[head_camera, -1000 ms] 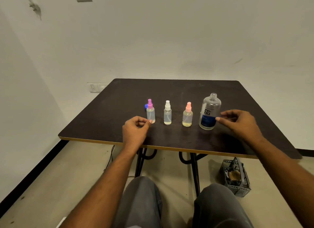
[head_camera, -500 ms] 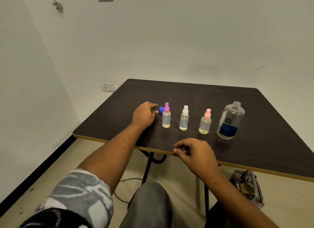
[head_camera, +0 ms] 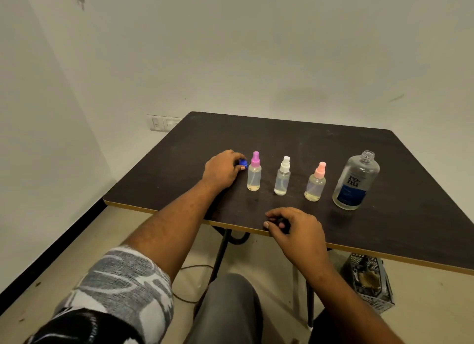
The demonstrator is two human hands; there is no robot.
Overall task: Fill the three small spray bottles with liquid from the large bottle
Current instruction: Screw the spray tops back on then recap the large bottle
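Three small spray bottles stand upright in a row on the dark table (head_camera: 295, 135): a purple-topped one (head_camera: 254, 177), a white-topped one (head_camera: 282, 180) and a pink-topped one (head_camera: 315, 187). Each holds some pale liquid. At the row's right end stands the large clear bottle (head_camera: 355, 182) with a blue label and an uncapped neck. My left hand (head_camera: 221, 171) is just left of the purple-topped bottle and pinches a small blue cap (head_camera: 243, 162) between thumb and fingers. At the table's front edge my right hand (head_camera: 295, 227) rests with loosely curled fingers and holds nothing.
A wire basket (head_camera: 369, 282) sits on the floor under the table's right front edge. A cable (head_camera: 192, 268) runs on the floor by the black table legs. A wall socket (head_camera: 161, 123) lies behind the table's far left corner. My knees are below the table edge.
My left hand moved from in front of the purple-topped bottle to its left and took hold of the blue cap. My right hand drew back from the large bottle to the front edge.
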